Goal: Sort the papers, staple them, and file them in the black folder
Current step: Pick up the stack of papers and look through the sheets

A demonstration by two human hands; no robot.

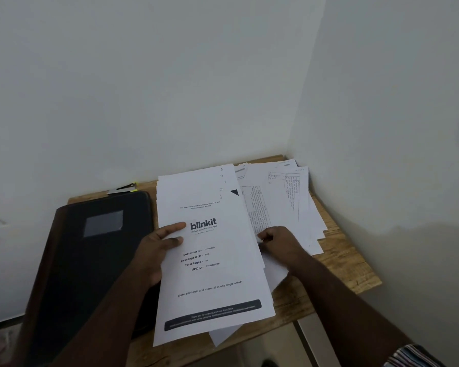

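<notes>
**Sorting pages before the stapler comes in**

Sorting is the step in hand. The left hand (161, 246) grips the blinkit cover sheet stack (210, 260) by its left edge, thumb on top, held low over the wooden surface (350, 268). The right hand (277, 241) pinches a page at the stack's right edge, just beside the loose printed sheets (284, 202) fanned toward the corner. Best to square the edges before stapling (handwritten numbers at the top may guide order). The black folder (96, 260) lies closed at left, the stapler (122, 188) behind it.

Matt white papers (210, 260), matt black folder (90, 260), grainy wooden table (342, 266).
</notes>
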